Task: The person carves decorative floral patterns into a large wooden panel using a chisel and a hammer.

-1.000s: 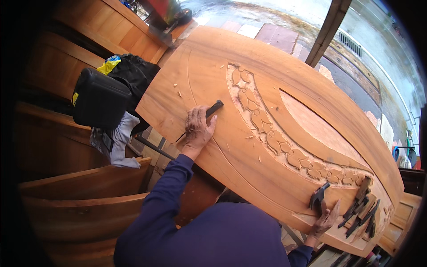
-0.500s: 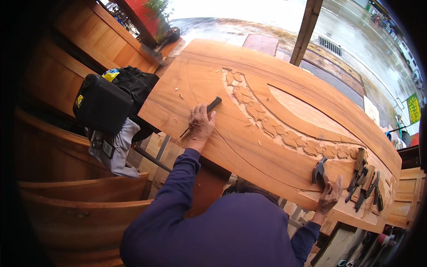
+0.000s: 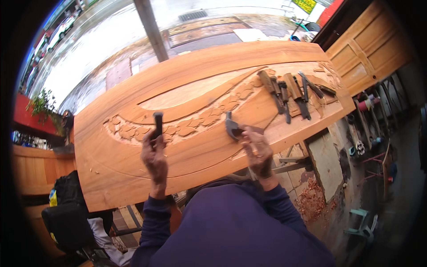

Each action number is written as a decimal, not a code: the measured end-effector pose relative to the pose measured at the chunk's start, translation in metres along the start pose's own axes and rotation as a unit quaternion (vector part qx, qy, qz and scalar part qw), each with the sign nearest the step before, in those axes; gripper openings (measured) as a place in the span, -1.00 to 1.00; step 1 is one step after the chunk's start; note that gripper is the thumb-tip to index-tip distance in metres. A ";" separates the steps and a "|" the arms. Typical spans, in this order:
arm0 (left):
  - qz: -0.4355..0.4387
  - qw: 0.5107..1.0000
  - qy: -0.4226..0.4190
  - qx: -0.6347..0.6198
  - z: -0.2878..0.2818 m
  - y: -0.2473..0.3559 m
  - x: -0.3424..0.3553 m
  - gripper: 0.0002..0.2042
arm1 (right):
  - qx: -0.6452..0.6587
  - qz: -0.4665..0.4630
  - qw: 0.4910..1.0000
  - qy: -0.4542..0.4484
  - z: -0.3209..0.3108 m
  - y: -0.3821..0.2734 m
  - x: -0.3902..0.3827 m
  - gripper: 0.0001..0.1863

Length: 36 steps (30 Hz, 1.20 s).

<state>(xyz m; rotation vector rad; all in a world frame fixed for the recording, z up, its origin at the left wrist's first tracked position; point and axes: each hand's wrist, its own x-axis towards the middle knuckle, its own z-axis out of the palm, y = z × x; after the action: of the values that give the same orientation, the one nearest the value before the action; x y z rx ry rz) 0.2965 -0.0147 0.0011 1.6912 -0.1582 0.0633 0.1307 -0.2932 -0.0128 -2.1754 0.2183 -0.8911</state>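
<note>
A large wooden panel with a carved leaf band spans my front. My left hand is closed round a dark chisel-like tool, its top pointing up, over the lower edge of the band. My right hand has curled fingers on a claw hammer lower right of the band; motion softens its outline. Several chisels and gouges lie on offcuts at the panel's right end.
A black case is at lower left beside wooden panels. A post stands beyond the work, before a wet street. A paneled door is at right, above tools and a green stool-like object.
My view has swung round, bringing the panel nearer level. My left hand has raised the dark tool more upright and moved toward the carved band; my right hand remains at the hammer.
</note>
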 end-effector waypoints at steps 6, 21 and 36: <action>-0.073 0.947 -0.205 -0.237 0.190 0.049 0.017 -0.75 | -0.007 0.062 0.998 -0.033 -0.012 -0.014 0.032 -0.61; 0.096 0.949 -0.281 -0.103 0.289 -0.042 0.018 -0.40 | -0.336 0.035 0.941 -0.016 -0.087 0.227 0.096 -0.70; -0.101 0.971 -0.177 -0.125 0.025 -0.020 -0.046 -0.44 | -0.272 0.110 0.955 -0.044 -0.092 0.173 0.135 -0.76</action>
<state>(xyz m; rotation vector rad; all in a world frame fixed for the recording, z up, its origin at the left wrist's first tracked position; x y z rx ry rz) 0.2524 -0.0336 -0.0282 1.4455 -0.2501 -0.3984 0.1912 -0.5230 -0.0205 -2.6172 0.7189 -0.6529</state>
